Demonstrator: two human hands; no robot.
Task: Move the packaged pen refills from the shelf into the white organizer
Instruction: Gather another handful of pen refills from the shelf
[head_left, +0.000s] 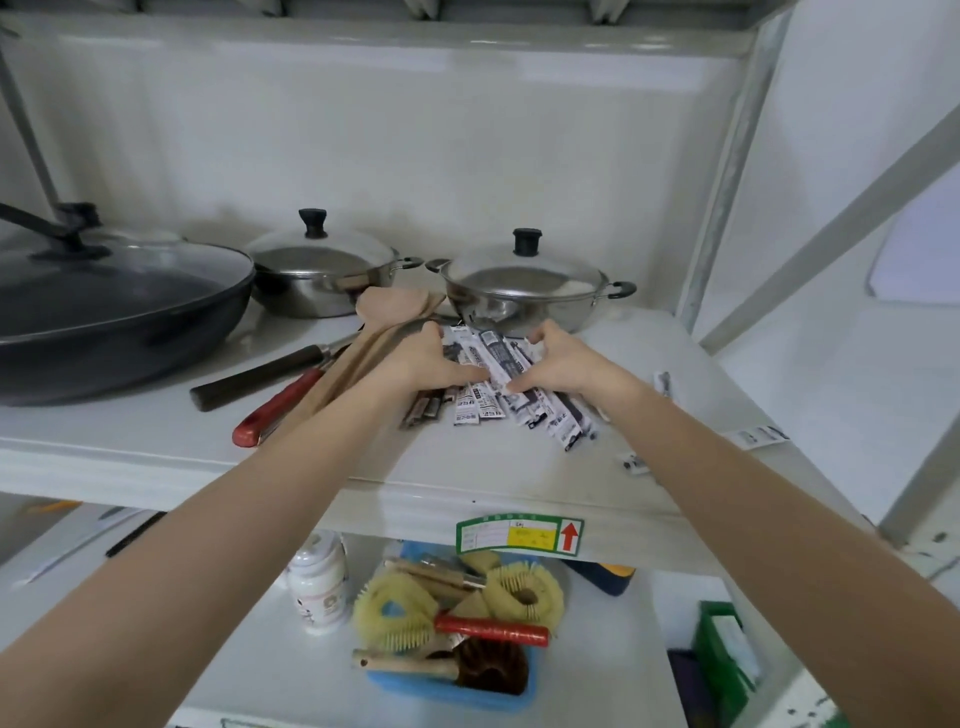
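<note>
Corralling scattered pen refill packets (511, 382) on shelf (156, 447) — left hand (423, 361) and right hand (558, 364) cupped around pile from both sides, squeezing it into one liftable bundle; white organizer unseen.

Bright, even, diffuse light fills the view, leaving only soft shadows under the pans (524, 291). Pale glare sits on the glass lid (119, 260). Wide-angle distortion bends the shelf (156, 441) edges; corners look soft and slightly blurred.
</note>
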